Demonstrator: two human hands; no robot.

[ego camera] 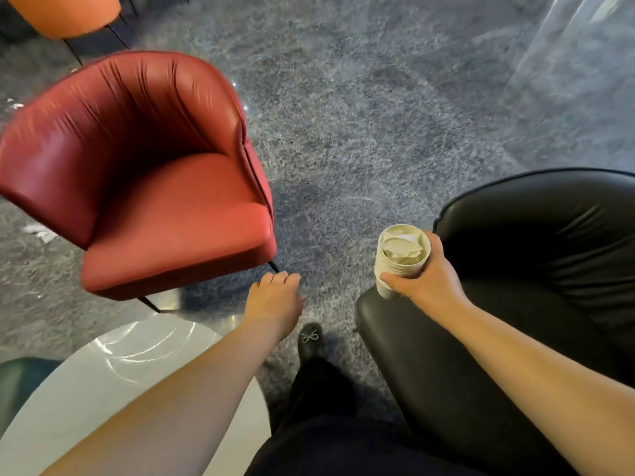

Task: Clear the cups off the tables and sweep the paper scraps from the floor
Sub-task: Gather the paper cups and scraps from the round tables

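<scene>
My right hand [426, 276] grips a stack of white paper cups [400, 261] with crumpled paper in the top cup, held above the front of a black armchair. My left hand [275, 300] hangs in front of me over the floor, fingers loosely bent down, holding nothing. White paper scraps [43, 232] lie on the grey floor at the left, behind the red chair; more scraps [15, 105] lie further back on the left.
A red armchair [144, 173] stands at the left. The black armchair [536, 286] fills the right. A white round table [103, 389] is at the lower left. An orange chair [62, 12] is at top left. My black shoe [310, 340] stands on the grey speckled floor [360, 115].
</scene>
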